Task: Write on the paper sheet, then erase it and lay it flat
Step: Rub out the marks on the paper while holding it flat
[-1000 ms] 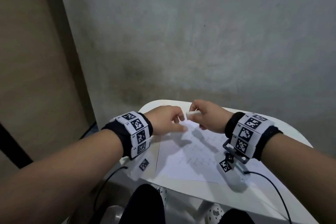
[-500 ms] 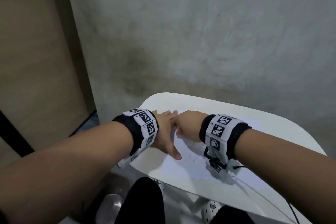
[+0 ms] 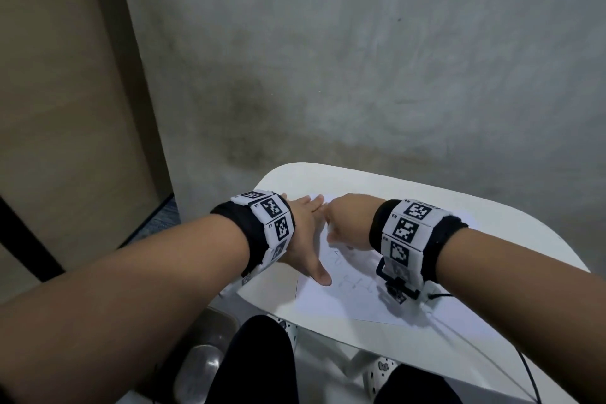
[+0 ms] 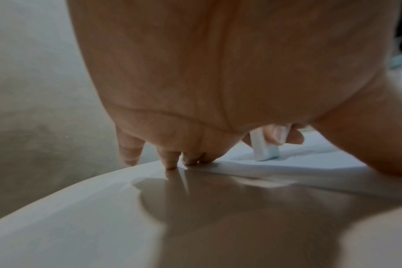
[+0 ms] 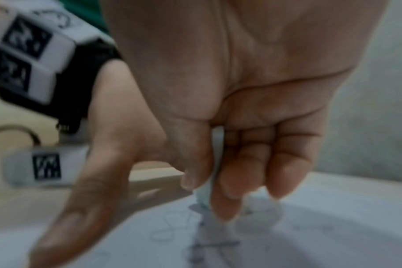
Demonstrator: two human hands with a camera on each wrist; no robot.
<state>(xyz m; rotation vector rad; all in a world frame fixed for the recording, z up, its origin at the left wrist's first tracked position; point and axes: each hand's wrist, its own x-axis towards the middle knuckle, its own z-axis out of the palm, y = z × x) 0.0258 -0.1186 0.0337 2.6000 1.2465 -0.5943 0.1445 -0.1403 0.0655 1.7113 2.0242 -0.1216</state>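
Left hand (image 3: 303,236) flat, fingers spread, pressing white paper sheet (image 3: 344,298) onto round white table (image 3: 492,239). Right hand (image 3: 349,223) fingers curled, pinching small white rectangular eraser (image 4: 263,147) against faint pencil marks.

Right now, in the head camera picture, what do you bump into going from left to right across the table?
Left hand pressing flat, fingers spread → right hand curled around a white eraser, hidden in this view → white paper sheet with faint pencil marks → bare part of the white rounded table.
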